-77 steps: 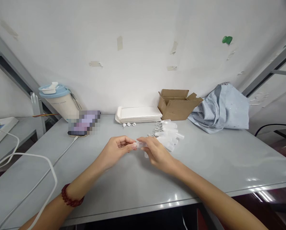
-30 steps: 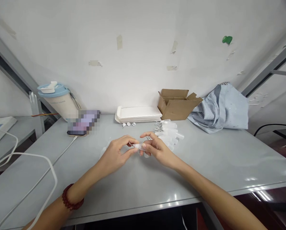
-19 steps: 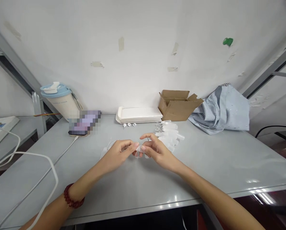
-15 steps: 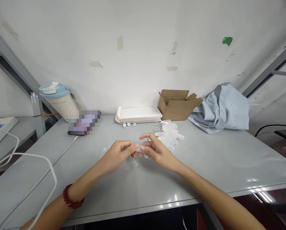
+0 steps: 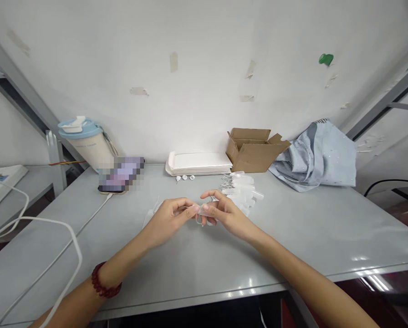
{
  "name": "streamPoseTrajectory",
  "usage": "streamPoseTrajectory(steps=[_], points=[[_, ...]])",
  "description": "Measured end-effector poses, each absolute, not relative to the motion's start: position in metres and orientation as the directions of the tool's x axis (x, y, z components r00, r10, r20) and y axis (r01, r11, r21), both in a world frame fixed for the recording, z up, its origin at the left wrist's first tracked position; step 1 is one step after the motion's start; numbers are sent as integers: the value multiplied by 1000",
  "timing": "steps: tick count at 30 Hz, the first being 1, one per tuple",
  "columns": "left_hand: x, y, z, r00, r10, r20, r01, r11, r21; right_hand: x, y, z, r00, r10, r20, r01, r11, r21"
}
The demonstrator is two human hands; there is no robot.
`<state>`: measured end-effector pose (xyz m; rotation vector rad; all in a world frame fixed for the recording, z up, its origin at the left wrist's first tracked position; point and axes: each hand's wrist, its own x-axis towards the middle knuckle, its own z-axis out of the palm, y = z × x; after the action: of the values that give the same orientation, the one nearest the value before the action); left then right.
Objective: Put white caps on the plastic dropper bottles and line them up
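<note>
Two hands pinching: left hand (image 5: 176,216) and right hand (image 5: 224,213), thumbs against fingers on a small translucent white plastic tube (image 5: 201,211), mid-span over the glossy grey table (image 5: 204,264), back from its front edge. A thin white cord (image 5: 199,222) no longer dangles but curls up close, so I'd guess it's mid-handling, though fingers hide most of it.

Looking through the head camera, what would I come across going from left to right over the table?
Going by their middles: cup → phone → left hand → white piece held between the hands → right hand → box → cloth.
</note>
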<state>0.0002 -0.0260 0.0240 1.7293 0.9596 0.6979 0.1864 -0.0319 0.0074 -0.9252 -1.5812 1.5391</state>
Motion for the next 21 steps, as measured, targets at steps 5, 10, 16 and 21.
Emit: streamPoseTrajectory(steps=[5,10,16,21], points=[[-4,-22,19,516,849,-114,289,-48,956,186,-33,8,-385,919,85,151,154,-976],[-6,-23,25,461,883,-90,264,-40,964,187,-34,8,-348,922,169,268,270,-925],[-9,-20,24,395,912,-108,261,1,965,185,-35,7,-346,900,267,399,398,-826],[-8,-19,22,370,921,-125,305,7,952,185,-36,7,-402,866,297,424,463,-778]])
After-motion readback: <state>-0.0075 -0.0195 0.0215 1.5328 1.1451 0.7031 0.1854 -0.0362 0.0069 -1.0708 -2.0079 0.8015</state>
